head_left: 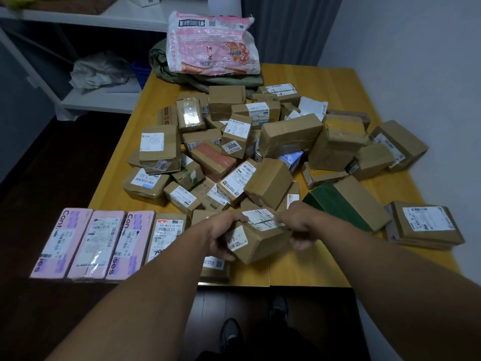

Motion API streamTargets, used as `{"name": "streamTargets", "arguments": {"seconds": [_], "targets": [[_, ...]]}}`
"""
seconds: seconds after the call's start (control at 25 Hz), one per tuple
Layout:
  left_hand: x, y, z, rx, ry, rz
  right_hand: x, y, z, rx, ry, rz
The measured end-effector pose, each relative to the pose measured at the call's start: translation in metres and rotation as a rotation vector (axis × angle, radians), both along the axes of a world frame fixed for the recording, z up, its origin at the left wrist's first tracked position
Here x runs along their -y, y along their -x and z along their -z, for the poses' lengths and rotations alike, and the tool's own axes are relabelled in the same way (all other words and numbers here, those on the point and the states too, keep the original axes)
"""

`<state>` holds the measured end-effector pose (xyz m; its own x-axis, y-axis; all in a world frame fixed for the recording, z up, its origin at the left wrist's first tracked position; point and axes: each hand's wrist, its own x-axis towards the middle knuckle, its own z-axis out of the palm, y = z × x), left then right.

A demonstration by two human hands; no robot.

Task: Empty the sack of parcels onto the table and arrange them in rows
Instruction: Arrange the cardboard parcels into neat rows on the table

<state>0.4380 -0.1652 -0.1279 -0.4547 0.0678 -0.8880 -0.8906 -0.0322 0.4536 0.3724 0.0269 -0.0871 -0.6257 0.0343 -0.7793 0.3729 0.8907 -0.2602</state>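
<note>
Fingers (238, 218) of left hand (221, 237) and right hand (295, 225) grip one brown parcel (260, 244).

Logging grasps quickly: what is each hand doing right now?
Left hand: grips the brown parcel.
Right hand: grips the same parcel's other side.

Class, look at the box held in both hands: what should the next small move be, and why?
Probably lower the brown box onto the bare table just right of the front row's last parcel. The left hand and right hand both grip it there, three pink boxes begin that row, and the pile behind lies unsorted.
</note>
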Motion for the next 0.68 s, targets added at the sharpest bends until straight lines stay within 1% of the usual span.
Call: {"name": "streamTargets", "arguments": {"seconds": [0.12,0.2,0.28,0.4,0.44,0.48,0.56,0.6,0.68], "targets": [[0.003,-0.008,0.007,0.064,0.096,0.056,0.003,-0.017,0.011,0.229,0.082,0.185],[0.004,-0.014,0.008,0.086,0.102,0.085,0.004,-0.024,0.023,0.32,0.191,0.312],[0.004,-0.019,0.008,0.095,0.095,0.136,0.006,-0.03,0.035,0.369,0.3,0.401],[0.004,-0.023,0.01,0.078,0.136,0.253,0.006,-0.037,0.049,0.351,0.399,0.438],[0.005,-0.022,0.012,0.059,0.167,0.237,0.005,-0.039,0.053,0.338,0.404,0.437],[0.008,-0.021,0.016,0.032,0.213,0.176,0.003,-0.04,0.057,0.324,0.392,0.418],[0.015,-0.016,0.027,-0.046,0.378,0.033,-0.002,-0.044,0.068,0.287,0.344,0.353],[0.019,-0.014,0.034,-0.082,0.466,0.012,-0.002,-0.046,0.074,0.276,0.323,0.325],[0.021,-0.013,0.046,-0.141,0.573,0.076,0.001,-0.049,0.086,0.266,0.296,0.299]]}}
